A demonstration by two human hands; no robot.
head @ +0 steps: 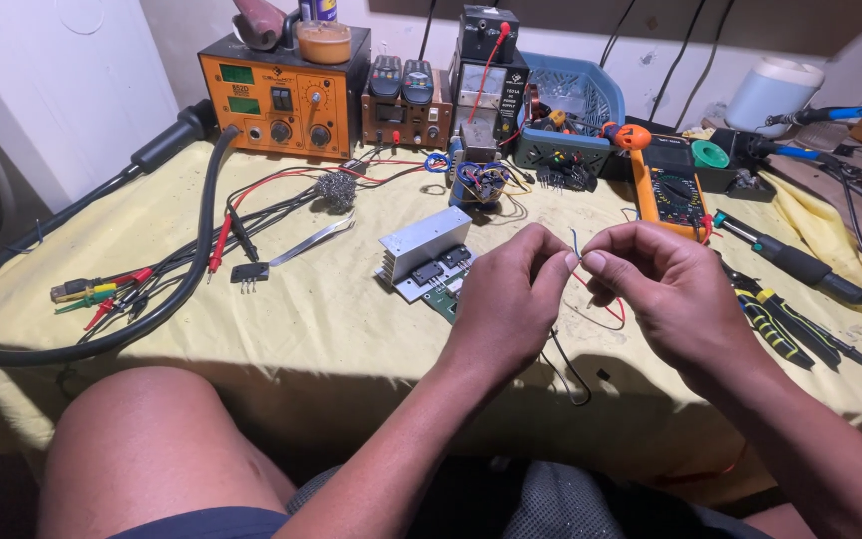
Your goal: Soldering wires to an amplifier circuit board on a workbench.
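A thin blue wire (575,243) is held between the two hands just above the front middle of the desk (281,329), which is covered by a pale yellow cloth. The fingers (563,268) of the left hand (511,289) are pinched together on the wire from the left, and the fingers (596,262) of the right hand (665,284) are pinched together on it from the right, the fingertips of both hands almost touching. A thin red wire (613,309) is seen looping beneath the right hand, and a thin black wire (571,379) lies curled on the cloth below the left wrist.

Just behind and left of the left hand, a green circuit board with a ribbed silver aluminium heat sink (423,250) rests on the desk. Further left lie silver metal tweezers (311,240), a small black three-pin component (249,272) and a bundle of red and black test leads (221,235). A thick black hose (82,339) curves around the left part of the desk. To the right of the right hand, an orange handheld multimeter (672,190) and black-and-yellow-handled pliers (775,319) are laid out. Along the back wall stand an orange box-shaped soldering station (281,100) and a blue plastic basket (576,100).
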